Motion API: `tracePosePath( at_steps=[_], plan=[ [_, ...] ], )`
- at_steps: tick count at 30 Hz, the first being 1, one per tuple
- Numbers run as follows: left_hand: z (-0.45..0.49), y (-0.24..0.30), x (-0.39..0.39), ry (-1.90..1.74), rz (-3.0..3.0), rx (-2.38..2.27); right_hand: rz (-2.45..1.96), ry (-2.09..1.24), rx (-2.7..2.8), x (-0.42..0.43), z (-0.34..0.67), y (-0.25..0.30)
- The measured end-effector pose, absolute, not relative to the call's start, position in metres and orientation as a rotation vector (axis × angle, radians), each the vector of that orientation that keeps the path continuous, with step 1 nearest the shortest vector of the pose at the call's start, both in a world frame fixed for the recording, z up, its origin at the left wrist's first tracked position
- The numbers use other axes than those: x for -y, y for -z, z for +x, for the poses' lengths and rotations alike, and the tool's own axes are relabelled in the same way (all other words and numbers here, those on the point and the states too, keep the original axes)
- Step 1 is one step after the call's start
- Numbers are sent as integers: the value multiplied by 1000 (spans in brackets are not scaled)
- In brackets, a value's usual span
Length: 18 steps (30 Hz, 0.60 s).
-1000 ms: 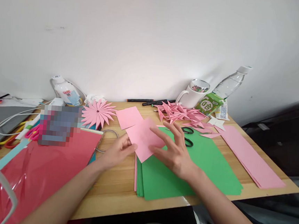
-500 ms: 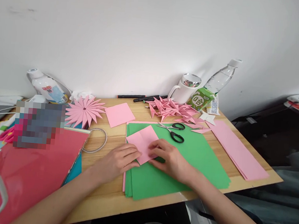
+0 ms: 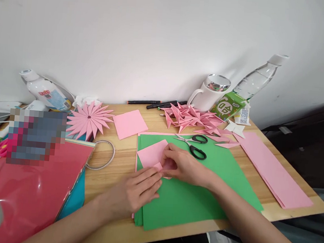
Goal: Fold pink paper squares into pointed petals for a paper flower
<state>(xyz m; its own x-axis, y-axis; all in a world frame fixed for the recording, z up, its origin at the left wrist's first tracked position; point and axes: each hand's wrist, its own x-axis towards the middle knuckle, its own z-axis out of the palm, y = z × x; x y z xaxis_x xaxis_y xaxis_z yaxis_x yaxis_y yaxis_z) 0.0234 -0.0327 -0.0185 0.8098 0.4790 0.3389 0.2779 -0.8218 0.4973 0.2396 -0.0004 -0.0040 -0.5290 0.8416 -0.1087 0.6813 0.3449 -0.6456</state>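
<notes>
A small square of pink paper (image 3: 152,154) lies on a stack of green paper (image 3: 217,168), its near edge lifted and folding over. My left hand (image 3: 142,186) grips that raised edge, fingers together and partly covering it. With bent fingers, my right hand (image 3: 185,164) holds the paper's right side, and the part under the palm is hidden. Black-handled scissors (image 3: 198,145) lie just beyond my right hand. A second pink square (image 3: 130,124) rests on the table to the back left.
Folded pink paper points (image 3: 189,118) are heaped near a white mug (image 3: 209,93). A pink pinwheel-shaped paper piece (image 3: 90,119) and a tape roll (image 3: 102,155) are on the left. Long pink strips (image 3: 274,169) lie right. A clear bottle (image 3: 260,79) stands behind a green box (image 3: 229,104).
The near edge of the pink paper has come up and over, where it lay flatter before. Both hands have closed in together on it. The view has shifted slightly.
</notes>
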Motion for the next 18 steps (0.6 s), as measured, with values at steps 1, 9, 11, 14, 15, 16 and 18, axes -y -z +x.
tracePosePath(
  at_steps=[1,9,11,14,15,16,18],
  plan=[
    [25,18,33,-617,2538,-569,-1382,-949,2374,-2,240,4],
    [29,21,37,-665,2937,-516,-1140,-1149,2399,-24,254,6],
    [30,22,39,-679,3068,-523,-1105,-1161,2390,-25,257,8],
    [33,22,42,-683,3134,-544,-1075,-1164,2392,-25,259,9],
    [34,22,43,-676,3146,-554,-1076,-1180,2391,-25,259,9],
    [34,21,44,-655,3163,-561,-1080,-1199,2390,-24,259,8],
    [35,21,46,-605,3185,-596,-1086,-1221,2386,-24,259,8]
  ],
)
